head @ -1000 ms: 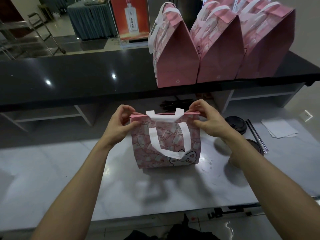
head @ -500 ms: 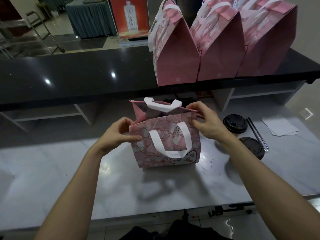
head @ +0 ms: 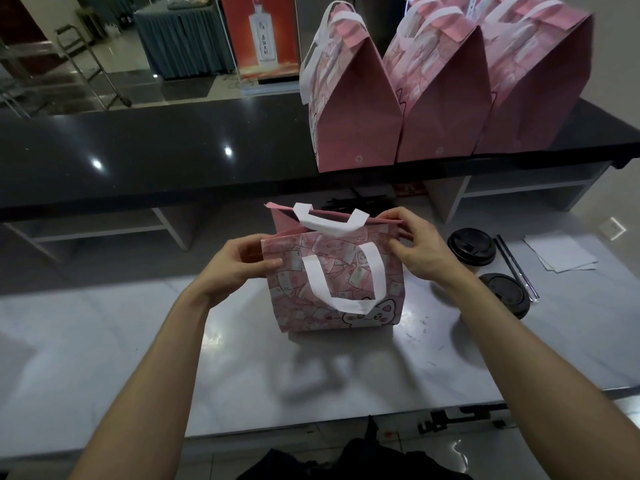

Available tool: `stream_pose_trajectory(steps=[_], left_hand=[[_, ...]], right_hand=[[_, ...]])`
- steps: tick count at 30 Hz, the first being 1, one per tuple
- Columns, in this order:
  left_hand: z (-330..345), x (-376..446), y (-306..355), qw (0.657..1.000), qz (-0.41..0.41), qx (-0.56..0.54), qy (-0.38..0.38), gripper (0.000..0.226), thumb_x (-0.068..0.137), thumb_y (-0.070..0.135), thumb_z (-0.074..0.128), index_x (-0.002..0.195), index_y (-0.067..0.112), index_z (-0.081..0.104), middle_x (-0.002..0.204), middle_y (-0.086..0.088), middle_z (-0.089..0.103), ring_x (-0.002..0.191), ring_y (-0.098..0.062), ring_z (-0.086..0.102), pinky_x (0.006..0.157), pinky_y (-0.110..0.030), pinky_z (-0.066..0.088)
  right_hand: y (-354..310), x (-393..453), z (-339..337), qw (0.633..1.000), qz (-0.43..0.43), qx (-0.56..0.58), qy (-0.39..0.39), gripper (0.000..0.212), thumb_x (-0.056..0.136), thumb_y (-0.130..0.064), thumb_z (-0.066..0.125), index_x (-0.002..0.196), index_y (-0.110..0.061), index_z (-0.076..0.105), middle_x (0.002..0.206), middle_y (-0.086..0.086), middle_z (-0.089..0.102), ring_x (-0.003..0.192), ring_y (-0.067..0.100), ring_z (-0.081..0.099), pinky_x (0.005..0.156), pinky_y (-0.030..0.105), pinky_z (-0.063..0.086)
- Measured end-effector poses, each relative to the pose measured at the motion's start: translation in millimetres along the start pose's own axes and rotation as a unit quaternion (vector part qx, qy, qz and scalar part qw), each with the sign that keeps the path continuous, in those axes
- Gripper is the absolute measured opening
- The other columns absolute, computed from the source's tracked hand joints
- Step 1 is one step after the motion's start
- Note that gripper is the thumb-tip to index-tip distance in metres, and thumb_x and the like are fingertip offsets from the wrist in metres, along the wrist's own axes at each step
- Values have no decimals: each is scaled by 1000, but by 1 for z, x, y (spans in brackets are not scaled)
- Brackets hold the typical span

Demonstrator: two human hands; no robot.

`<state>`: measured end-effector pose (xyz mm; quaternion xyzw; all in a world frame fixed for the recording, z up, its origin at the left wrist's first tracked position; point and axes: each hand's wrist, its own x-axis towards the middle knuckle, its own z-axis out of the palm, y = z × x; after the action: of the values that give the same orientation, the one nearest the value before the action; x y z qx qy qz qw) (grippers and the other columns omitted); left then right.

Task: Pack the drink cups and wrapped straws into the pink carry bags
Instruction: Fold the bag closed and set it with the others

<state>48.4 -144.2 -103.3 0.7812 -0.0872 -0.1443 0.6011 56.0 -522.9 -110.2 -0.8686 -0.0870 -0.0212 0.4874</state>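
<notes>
Pink paper bag (head: 334, 282) stands upright on our grey worktop (head: 104, 341), mid-bench, straight in front of us. Only one view, the head cam, so everything below comes from it.

Left hand (head: 239, 268) is closed in a pinch on the bag's near-left top corner. Right hand (head: 420, 249) is closed in a pinch on the far-right top edge, fingers over the rim. We read this two-corner hold as a way to spread the mouth and keep the walls from folding in, so a cup can drop in straight. Mouth looks part open; the far panel stands above the near one. Near white handle (head: 343, 285) hangs down the front face, far handle (head: 330, 221) lies over the opening. Can't see inside the bag, so contents unknown.

Two cups with black lids (head: 471, 244) sit on the bench just right of the bag, within reach of the right hand, apart from it. Dark wrapped straws (head: 516, 268) lie beside them, touching or nearly touching the cups; can't tell which. White paper sheets (head: 561, 252) lie further right.

Three more pink bags (head: 440, 109) stand in a row on the black counter (head: 156, 150) behind, tops folded shut. We judge those as packed and parked out of the work area.
</notes>
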Motion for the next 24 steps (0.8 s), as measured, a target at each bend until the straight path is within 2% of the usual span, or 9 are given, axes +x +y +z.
stream_pose_trajectory(steps=[3, 7, 9, 11, 13, 15, 17, 19, 24], left_hand=[[2, 4, 6, 998, 20, 25, 49, 49, 74, 53, 87, 111, 21, 81, 130, 2, 71, 120, -23, 71, 105, -47, 60], [3, 17, 9, 995, 61, 48, 59, 37, 75, 48, 80, 84, 12, 79, 158, 21, 50, 141, -4, 50, 113, -43, 44], [2, 25, 8, 994, 81, 52, 61, 29, 80, 38, 77, 78, 8, 75, 171, 25, 35, 156, -7, 34, 119, -47, 33], [0, 29, 10, 993, 86, 54, 55, 36, 74, 42, 79, 80, 7, 72, 176, 23, 28, 165, -12, 20, 122, -49, 28], [-3, 33, 15, 995, 74, 58, 45, 47, 68, 48, 81, 88, 9, 68, 169, 13, 42, 162, -24, 32, 121, -50, 36], [-6, 34, 18, 994, 74, 60, 50, 55, 67, 48, 87, 101, 15, 58, 144, 1, 63, 140, -32, 58, 109, -49, 54], [-10, 34, 19, 993, 77, 62, 61, 69, 66, 46, 94, 113, 21, 50, 130, -3, 69, 127, -25, 67, 105, -45, 59], [-12, 33, 17, 988, 85, 103, 73, 75, 70, 44, 97, 125, 29, 48, 124, 4, 73, 124, -14, 69, 109, -39, 56], [-1, 29, 9, 967, 114, 197, 118, 38, 90, 26, 88, 113, 34, 58, 117, 14, 75, 119, -10, 69, 110, -47, 58]], right_hand=[[-2, 0, 1, 1000, -1, 1, -5, 42, 102, -13, 73, 117, -51, 66, 126, -20, 70, 131, 10, 63, 112, 39, 52], [-4, 1, 0, 1000, 2, 0, -8, 38, 102, -12, 74, 119, -46, 67, 128, -16, 70, 132, 15, 63, 117, 44, 51], [-4, 1, 0, 1000, 2, 0, -11, 40, 101, -11, 73, 119, -46, 67, 128, -17, 70, 132, 14, 63, 116, 44, 51], [-5, 1, -1, 1000, 6, 2, -11, 44, 101, -8, 72, 120, -47, 66, 128, -19, 69, 131, 12, 63, 116, 42, 51], [-6, 1, -2, 1000, 11, 6, -8, 49, 99, -6, 72, 125, -47, 64, 129, -20, 69, 130, 8, 62, 116, 39, 50], [-7, 2, -3, 1000, 16, 13, -3, 54, 98, -3, 72, 130, -46, 62, 128, -22, 69, 129, 2, 62, 117, 34, 48], [-7, 1, -5, 1000, 15, 12, 4, 58, 97, -2, 72, 133, -46, 60, 125, -25, 71, 127, -3, 62, 116, 28, 46], [-6, -1, -6, 1000, 9, 8, 16, 59, 96, -2, 72, 133, -45, 60, 123, -26, 73, 126, -3, 64, 114, 25, 47], [-6, -7, -7, 999, -19, -3, 38, 49, 97, -4, 72, 123, -42, 55, 118, -16, 76, 118, 1, 69, 108, 26, 51]])
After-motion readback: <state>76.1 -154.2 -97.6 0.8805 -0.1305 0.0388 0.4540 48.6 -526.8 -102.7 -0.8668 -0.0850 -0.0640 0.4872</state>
